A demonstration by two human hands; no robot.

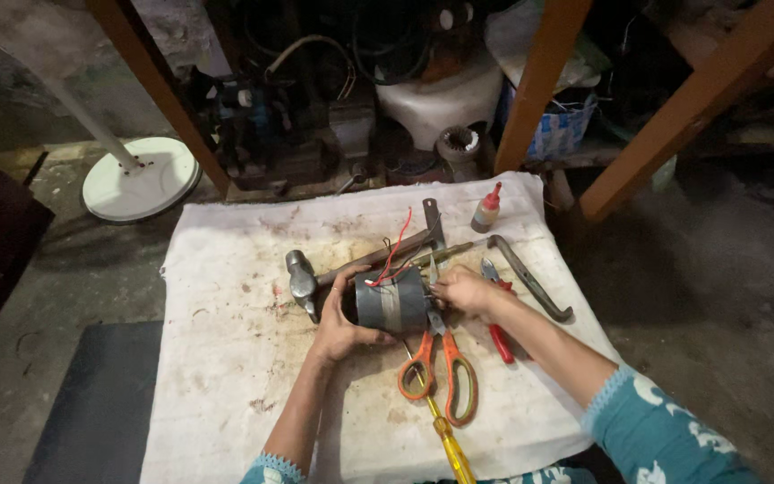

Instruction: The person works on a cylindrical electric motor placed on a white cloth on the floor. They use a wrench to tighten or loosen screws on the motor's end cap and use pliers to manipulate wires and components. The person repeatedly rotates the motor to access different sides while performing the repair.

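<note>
From my head camera, the grey metal motor (391,302) lies on its side between my hands on the stained white cloth (226,358), its long axis running left to right. My left hand (338,324) cups its left end; my right hand (463,289) pinches at its right face. Red wires (396,246) rise from its top. Orange scissors (441,367) lie just below.

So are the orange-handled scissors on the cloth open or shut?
Shut. The orange-handled scissors lie flat on the white cloth with their two handle loops side by side, near each other; the blade tips are hidden behind the grey motor.
</note>
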